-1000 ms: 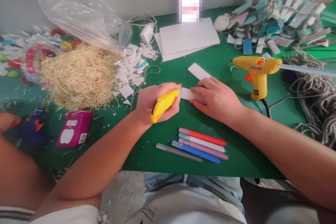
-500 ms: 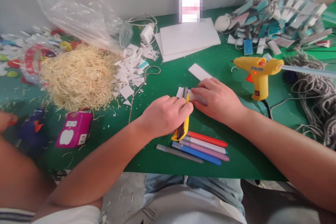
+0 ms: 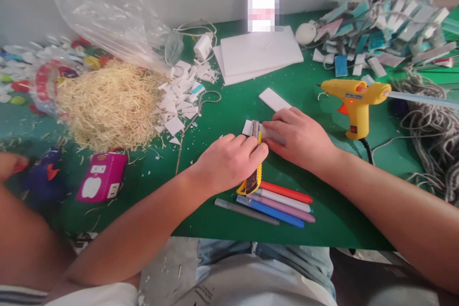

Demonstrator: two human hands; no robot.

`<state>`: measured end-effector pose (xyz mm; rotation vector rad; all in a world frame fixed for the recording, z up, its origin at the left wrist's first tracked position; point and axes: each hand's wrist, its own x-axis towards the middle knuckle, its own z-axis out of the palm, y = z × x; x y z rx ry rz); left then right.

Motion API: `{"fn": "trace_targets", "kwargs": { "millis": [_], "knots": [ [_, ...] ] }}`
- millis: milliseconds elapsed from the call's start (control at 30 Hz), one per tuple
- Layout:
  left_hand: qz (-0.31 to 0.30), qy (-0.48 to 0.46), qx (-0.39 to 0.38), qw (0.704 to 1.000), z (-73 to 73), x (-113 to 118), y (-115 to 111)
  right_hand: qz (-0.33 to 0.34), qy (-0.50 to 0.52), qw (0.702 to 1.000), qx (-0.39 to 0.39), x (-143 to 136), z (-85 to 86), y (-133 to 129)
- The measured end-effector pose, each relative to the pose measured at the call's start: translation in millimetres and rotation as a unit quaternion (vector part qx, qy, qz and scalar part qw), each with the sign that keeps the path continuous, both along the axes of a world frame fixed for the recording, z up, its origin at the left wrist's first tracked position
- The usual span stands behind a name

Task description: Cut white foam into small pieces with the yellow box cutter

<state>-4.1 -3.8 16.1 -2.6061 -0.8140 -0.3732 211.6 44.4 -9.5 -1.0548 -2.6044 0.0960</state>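
Observation:
My left hand (image 3: 231, 162) is wrapped round a yellow utility knife (image 3: 256, 179), its blade end over a small white foam piece (image 3: 248, 127). Beside it, the fingers of my right hand (image 3: 299, 136) press on that piece, which they partly cover. A white foam strip (image 3: 274, 100) lies just beyond my right fingers. Nearer to me are several markers, among them a red one (image 3: 287, 191), a blue one (image 3: 270, 211) and a grey one (image 3: 246, 212). Whether the blade touches the foam is too small to tell.
White foam sheets (image 3: 261, 55) lie at the back. On the right are a yellow glue gun (image 3: 358, 100), grey yarn (image 3: 437, 134) and piled foam blocks (image 3: 380, 28). Straw shreds (image 3: 111, 105), foam scraps (image 3: 175, 105) and a magenta box (image 3: 102, 177) are left. Another person's hand (image 3: 12, 165) shows far left.
The whole view has shifted slightly. My left hand and the knife have moved a little toward me relative to the foam piece; my right hand stays put on it.

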Motion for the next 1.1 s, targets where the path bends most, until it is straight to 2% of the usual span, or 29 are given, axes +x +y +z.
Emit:
{"fn": "trace_targets", "kwargs": {
  "millis": [233, 400, 567, 833, 1100],
  "knots": [
    [0.006, -0.032, -0.009, 0.999, 0.9, -2, 1, 0.001, 0.007, 1.0, 0.016, 1, 0.0, -1],
    [0.009, -0.167, -0.049, 0.985, -2.4, -10, 7, 0.004, 0.017, 1.0, -0.004, 1, -1.1, -1],
    [0.03, -0.271, -0.046, 0.961, -9.1, -14, 13, -0.014, 0.002, 0.999, -0.029, -2, 1.4, -2],
    [0.066, -0.285, -0.036, 0.956, -12.2, -10, 13, -0.052, -0.035, 0.997, -0.035, -15, 5.8, -5],
    [0.082, -0.301, -0.035, 0.949, -11.0, -9, 13, -0.041, -0.027, 0.997, -0.051, -16, 4.7, -3]
  ]
}}
